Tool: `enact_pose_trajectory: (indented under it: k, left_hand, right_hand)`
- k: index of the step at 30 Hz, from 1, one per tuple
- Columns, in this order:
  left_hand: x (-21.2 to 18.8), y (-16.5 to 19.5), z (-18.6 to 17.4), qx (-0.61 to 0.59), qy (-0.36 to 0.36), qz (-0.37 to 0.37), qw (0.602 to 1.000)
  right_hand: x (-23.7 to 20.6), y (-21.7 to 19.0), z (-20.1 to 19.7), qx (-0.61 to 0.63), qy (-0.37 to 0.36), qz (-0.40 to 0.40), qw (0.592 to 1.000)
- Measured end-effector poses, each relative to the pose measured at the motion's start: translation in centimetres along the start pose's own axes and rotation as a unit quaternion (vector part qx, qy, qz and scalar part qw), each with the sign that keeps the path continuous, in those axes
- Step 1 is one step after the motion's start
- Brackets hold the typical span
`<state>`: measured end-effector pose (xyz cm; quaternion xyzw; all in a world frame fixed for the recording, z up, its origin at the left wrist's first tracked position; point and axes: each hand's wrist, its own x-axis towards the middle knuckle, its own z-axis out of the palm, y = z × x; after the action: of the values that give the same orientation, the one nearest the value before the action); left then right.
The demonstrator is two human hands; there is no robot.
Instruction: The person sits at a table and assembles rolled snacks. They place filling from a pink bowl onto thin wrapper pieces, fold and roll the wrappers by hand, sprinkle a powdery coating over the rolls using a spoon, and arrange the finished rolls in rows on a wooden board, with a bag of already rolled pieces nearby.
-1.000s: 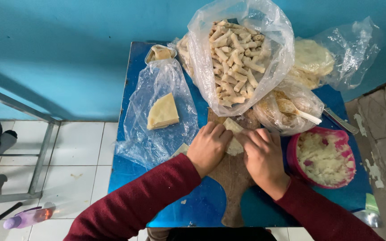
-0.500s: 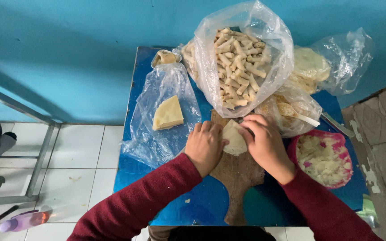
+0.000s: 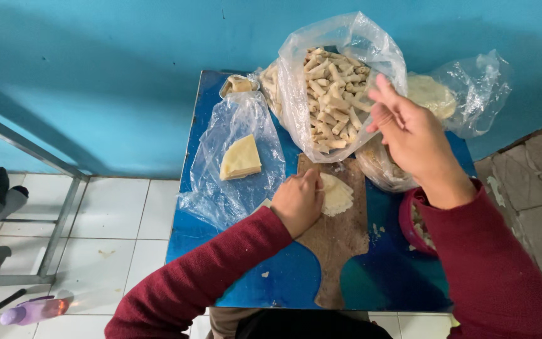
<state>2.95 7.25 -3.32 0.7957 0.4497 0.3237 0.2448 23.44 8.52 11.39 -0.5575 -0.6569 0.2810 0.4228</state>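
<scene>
Your left hand [image 3: 297,201] rests on the wooden board [image 3: 337,251], fingers curled down and pressing the near edge of a pale round wrapper [image 3: 335,193] that lies on the board's upper part. The wrapper sits just right of your knuckles, flat against the wood, its far edge free.

Your right hand [image 3: 412,135] is raised above the table — fingers loosely spread, palm turned toward the big clear bag of rolled pastries [image 3: 330,94]. It holds nothing that you can see; the fingertips hang just beside the bag's open mouth, and from this view you cannot tell whether they touch the plastic.

The board lies on a small blue table [image 3: 196,232] pushed against a blue wall [image 3: 95,63]. To the left of the board, a flattened plastic bag [image 3: 233,163] holds a folded stack of wrappers [image 3: 240,158] shaped like a wedge. Behind it stands a small tub [image 3: 238,83]. To the right of the large bag sits another clear bag with a round stack of sheets [image 3: 434,95], and a further bag [image 3: 381,166] lies under your right wrist. A pink bowl [image 3: 409,223] shows at the table's right edge, mostly hidden by your red sleeve [image 3: 490,263].

On the tiled floor at lower left lies a purple bottle [image 3: 32,309] — well apart from the table.
</scene>
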Motion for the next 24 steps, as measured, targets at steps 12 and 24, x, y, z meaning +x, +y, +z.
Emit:
enact_pose_trajectory:
  k: [12, 24]
  left_hand:
    - [0.9, 1.9, 0.6, -0.111, 0.028, 0.018, 0.993]
    - [-1.6, 1.3, -0.8, -0.150, -0.046, -0.005, 0.988]
  right_hand:
    - [-5.4, 6.5, -4.3, -0.529, -0.002, 0.011, 0.849]
    - [-4.1, 11.2, -3.6, -0.385, 0.096, -0.025, 0.918]
